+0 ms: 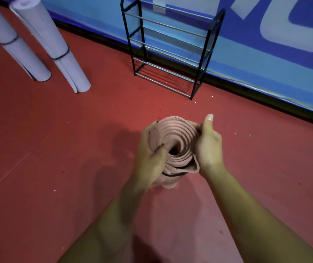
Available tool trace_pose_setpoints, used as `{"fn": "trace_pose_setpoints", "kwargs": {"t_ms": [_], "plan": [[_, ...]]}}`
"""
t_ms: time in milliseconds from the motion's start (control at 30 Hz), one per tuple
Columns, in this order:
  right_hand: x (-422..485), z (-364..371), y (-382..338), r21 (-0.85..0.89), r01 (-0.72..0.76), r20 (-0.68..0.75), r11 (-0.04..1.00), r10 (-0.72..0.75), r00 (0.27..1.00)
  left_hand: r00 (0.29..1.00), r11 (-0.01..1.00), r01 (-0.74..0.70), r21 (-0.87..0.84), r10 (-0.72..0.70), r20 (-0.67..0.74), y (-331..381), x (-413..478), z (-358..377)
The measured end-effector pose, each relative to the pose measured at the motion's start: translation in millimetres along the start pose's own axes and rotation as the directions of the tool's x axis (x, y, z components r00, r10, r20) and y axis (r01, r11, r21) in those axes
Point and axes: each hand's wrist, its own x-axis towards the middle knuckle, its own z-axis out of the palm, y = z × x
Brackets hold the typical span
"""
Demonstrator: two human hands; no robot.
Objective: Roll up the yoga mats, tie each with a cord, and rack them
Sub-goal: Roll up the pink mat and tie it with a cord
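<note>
A rolled pink yoga mat (pixel 178 135) stands on end on the red floor, its spiral top facing me. A black cord (pixel 172 175) circles it lower down. My left hand (pixel 150 156) grips the roll's left side, thumb hooked over the inner coils. My right hand (pixel 208 147) clasps the right side with the thumb raised. Two lilac rolled mats (pixel 43 40) (pixel 4 35), each tied with a dark cord, stand tilted at the upper left. The black metal rack (pixel 171 46) with bare shelves stands against the wall ahead.
A blue wall banner (pixel 265 59) with a dark baseboard runs diagonally behind the rack. Red floor (pixel 57 149) spreads all around, dotted with small white specks.
</note>
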Motion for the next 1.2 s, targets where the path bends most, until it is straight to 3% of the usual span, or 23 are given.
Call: {"fn": "trace_pose_setpoints", "kwargs": {"t_ms": [133,300,400,533,733,867,1067,1200], "plan": [[-15.1,-1.3,6.0,0.044,0.039,0.105,0.998,-0.043,0.994,0.994,1.000,-0.008,0.000,0.008,-0.107,7.0,3.7,-7.3],[-29.5,-12.5,17.0,0.237,-0.003,0.060,0.971,-0.011,0.998,0.975,0.999,0.044,0.027,-0.037,-0.217,5.4,6.3,-14.4],[-43.8,-12.3,27.6,0.061,0.150,0.070,0.987,-0.154,0.986,0.970,0.999,0.045,-0.012,-0.047,-0.238,9.1,11.0,-13.8],[-45.4,4.0,38.1,-0.136,0.210,0.174,0.968,-0.185,0.967,0.979,0.999,0.049,0.013,-0.045,-0.200,11.2,9.9,-7.2],[-27.4,17.0,26.6,-0.254,0.212,0.085,0.944,-0.197,0.977,0.985,0.997,-0.013,0.081,0.027,-0.169,2.9,10.4,-10.2],[-23.7,13.3,22.8,-0.314,0.270,0.136,0.910,-0.239,0.962,0.987,0.998,-0.052,0.043,0.057,-0.149,-6.4,5.8,-11.7],[-14.1,5.4,26.6,-0.133,0.193,0.231,0.972,-0.159,0.960,0.986,0.986,-0.128,0.108,0.115,0.117,-46.2,-4.6,-14.7],[-15.7,3.4,31.3,-0.071,0.175,0.249,0.982,-0.152,0.956,0.989,0.989,-0.119,0.092,0.110,0.103,-54.3,0.8,-13.1]]}}
